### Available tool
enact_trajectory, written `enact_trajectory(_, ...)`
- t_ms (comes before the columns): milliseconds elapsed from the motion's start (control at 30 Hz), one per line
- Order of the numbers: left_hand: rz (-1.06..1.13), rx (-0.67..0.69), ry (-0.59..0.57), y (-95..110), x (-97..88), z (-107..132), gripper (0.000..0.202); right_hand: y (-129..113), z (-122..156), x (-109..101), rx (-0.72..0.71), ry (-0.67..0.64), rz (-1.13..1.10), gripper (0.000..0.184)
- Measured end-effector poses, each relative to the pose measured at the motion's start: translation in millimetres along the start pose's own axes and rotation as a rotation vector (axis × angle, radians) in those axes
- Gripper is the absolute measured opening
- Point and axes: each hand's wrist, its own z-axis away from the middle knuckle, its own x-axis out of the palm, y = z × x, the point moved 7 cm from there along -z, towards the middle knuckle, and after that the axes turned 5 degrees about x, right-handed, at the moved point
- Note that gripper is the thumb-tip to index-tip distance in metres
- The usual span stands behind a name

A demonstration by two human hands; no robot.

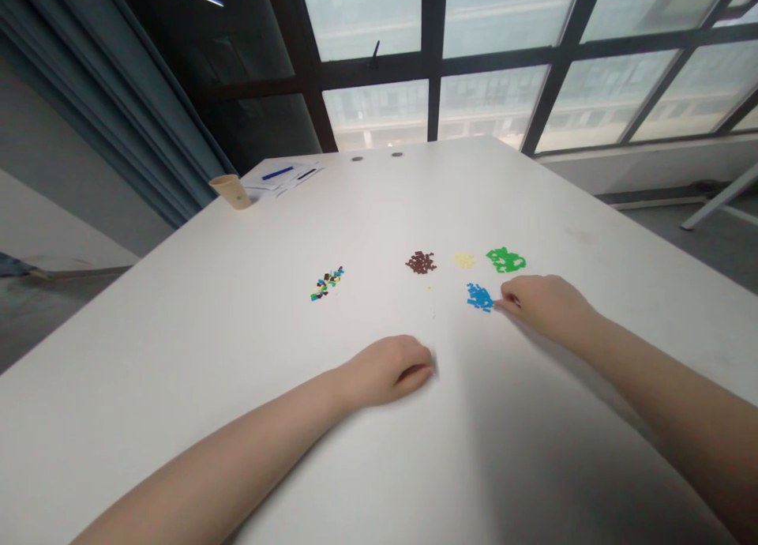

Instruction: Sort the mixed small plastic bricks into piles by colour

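My right hand (545, 306) rests its curled fingertips at the right edge of a pile of small blue plastic pieces (479, 297). Whether those fingers pinch a piece is too small to tell. My left hand (388, 371) lies curled on the white table (237, 316), blurred and touching nothing visible but the tabletop. Beyond it sit a brown pile (421, 262), a pale yellow pile (465, 260), and a green pile (505, 260). A mixed-colour strip of pieces (326, 283) lies further left.
A tan paper cup (230, 191) and papers with a blue pen (277, 173) stand at the far left corner of the table. Several tiny pale crumbs lie near the blue pile. Large dark-framed windows rise beyond the far edge, and a blue-grey curtain (124, 95) hangs at left.
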Motion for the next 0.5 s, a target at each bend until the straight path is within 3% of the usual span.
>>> enact_trajectory(67,-0.158,-0.212,0.103,-20,-17.8,4,0.028,-15,12,-2,-0.003,0.002,0.022,0.035)
enact_trajectory(167,-0.504,-0.644,0.242,-64,-67.2,32,0.029,-50,36,7,-0.131,-0.069,-0.032,0.036)
enact_trajectory(233,-0.616,-0.925,0.173,-98,-95.8,63,0.027,-73,52,17,-0.244,-0.149,-0.083,0.036)
enact_trajectory(300,-0.531,-1.149,0.057,-133,-111.9,97,0.025,-86,63,26,-0.297,-0.212,-0.121,0.037)
enact_trajectory(400,-0.316,-1.124,-0.009,-164,-114.9,122,0.026,-91,66,33,-0.32,-0.241,-0.148,0.04)
enact_trajectory(500,-0.267,-1.09,-0.039,-176,-105.4,126,0.028,-91,64,34,-0.334,-0.23,-0.157,0.042)
